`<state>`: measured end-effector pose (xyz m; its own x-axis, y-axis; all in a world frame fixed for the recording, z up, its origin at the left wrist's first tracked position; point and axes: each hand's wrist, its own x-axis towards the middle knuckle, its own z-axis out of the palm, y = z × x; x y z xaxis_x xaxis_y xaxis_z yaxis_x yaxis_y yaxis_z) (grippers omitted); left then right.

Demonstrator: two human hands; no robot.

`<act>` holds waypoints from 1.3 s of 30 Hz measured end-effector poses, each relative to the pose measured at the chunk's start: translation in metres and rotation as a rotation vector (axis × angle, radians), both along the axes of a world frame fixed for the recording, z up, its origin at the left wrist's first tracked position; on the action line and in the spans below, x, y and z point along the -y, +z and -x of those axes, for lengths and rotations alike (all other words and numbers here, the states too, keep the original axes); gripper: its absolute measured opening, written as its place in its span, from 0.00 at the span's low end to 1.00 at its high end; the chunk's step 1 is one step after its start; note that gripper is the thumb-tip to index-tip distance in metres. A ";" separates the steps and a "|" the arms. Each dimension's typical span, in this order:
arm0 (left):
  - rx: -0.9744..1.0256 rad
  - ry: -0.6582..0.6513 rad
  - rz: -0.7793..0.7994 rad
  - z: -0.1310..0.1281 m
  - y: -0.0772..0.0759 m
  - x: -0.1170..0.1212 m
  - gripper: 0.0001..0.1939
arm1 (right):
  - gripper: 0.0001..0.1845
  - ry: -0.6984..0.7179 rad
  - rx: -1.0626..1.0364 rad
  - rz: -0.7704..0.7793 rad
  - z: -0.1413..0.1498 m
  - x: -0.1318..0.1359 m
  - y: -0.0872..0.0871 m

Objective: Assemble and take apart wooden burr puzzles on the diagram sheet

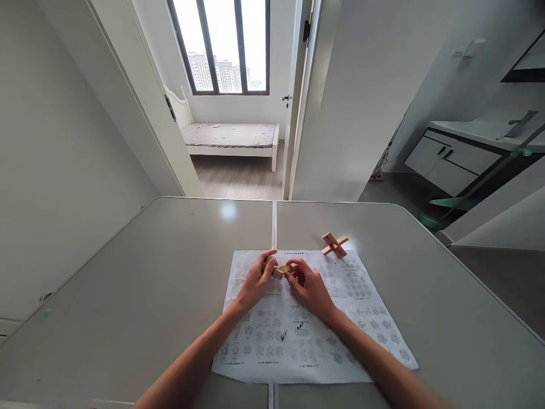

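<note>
My left hand is closed around a small wooden puzzle piece above the upper part of a printed sheet. From the other side, my right hand pinches a second light wooden piece, its end against the first one. Whether the two pieces are joined I cannot tell, as fingers cover part of them. Beyond my right hand, a cross of interlocked wooden pieces rests at the sheet's top right edge. The instruction sheet lies under both hands, with rows of small diagrams and a couple of black check marks.
The grey folding table has a seam down its middle. Past its far edge, a doorway opens on a bed below a window. A sink cabinet stands off to the right.
</note>
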<state>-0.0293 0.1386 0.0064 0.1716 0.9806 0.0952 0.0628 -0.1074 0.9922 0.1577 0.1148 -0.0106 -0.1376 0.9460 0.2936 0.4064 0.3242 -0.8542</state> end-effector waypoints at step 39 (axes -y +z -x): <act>0.422 -0.249 0.404 0.020 0.000 -0.013 0.29 | 0.13 -0.111 -0.091 0.024 -0.010 -0.006 -0.008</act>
